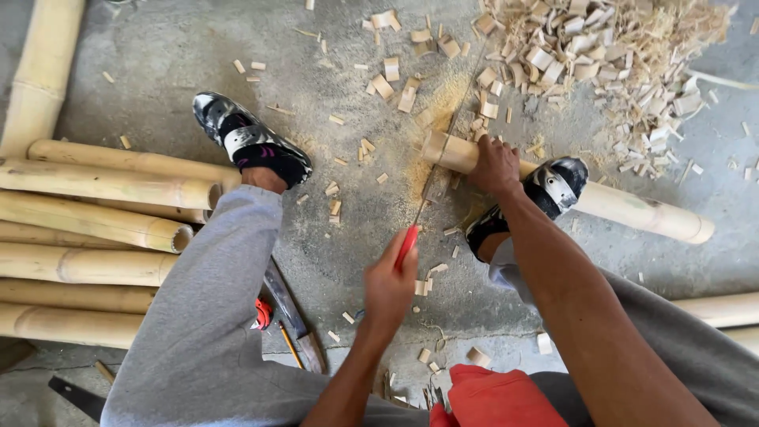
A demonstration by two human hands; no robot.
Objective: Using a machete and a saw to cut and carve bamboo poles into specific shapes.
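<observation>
- No packages, labels or signs show here.
- A stack of bamboo poles (95,229) lies far to the left of both hands. They are long, round, smooth and pale yellow. Some ends are hollow.
- A dark flat blade (75,395) lies on the floor at the bottom left corner.
- A long knife (291,312) and a thin pencil (289,346) lie on the grey floor, down and left of the left hand's fingers, beside the grey trouser leg.
- The left hand (389,286) is in the middle. Its fingers are curled tight around the red handle of a saw (431,178).
- The saw's thin metal blade runs up and away from those fingers. It crosses the cut end of the bamboo piece (569,190).
- Fine yellow sawdust (431,119) lies on the floor beside the blade.
- The right hand (496,164) is up and right of the left one. Its fingers are bent and pressed down over the top of the bamboo piece, just beside the blade.
- A black and white shoe (545,194) stands on the same piece, right next to those fingers.
- The bamboo piece lies on the rough grey floor and stretches off to the right.
- A big heap of small wood chips (601,63) and thin shavings sits above the right fingers, at the top right.
</observation>
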